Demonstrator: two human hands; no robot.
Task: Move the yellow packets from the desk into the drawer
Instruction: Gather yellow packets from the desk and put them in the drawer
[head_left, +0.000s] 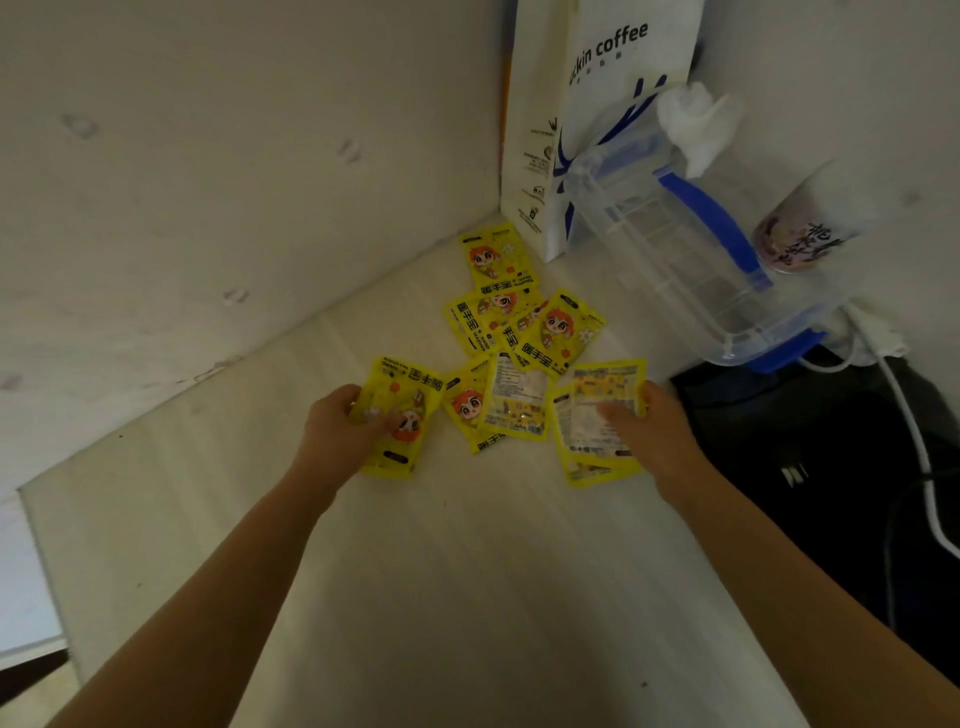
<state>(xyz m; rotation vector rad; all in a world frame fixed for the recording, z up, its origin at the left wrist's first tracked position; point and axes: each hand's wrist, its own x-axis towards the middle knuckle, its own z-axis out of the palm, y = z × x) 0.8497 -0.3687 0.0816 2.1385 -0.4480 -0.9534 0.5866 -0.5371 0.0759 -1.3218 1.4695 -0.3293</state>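
Early going: left hand and right hand each grip a packet, others lying beyond them (drawer unseen).

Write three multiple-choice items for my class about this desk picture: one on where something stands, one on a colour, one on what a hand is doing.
1. Where does the paper coffee bag stand?
A. In the far corner, against the wall
B. At the near edge of the desk
C. Under the desk

2. What colour are the clips on the clear plastic box?
A. Red
B. Blue
C. Green

3. What is the left hand doing?
A. Hanging idle
B. Pressing flat on bare desk
C. Gripping a yellow packet

Answers: 1 A, the bag leans upright where the walls meet behind the packets. 2 B, the clips along the box's rim are blue. 3 C, the fingers and thumb curl round the packet's edge.
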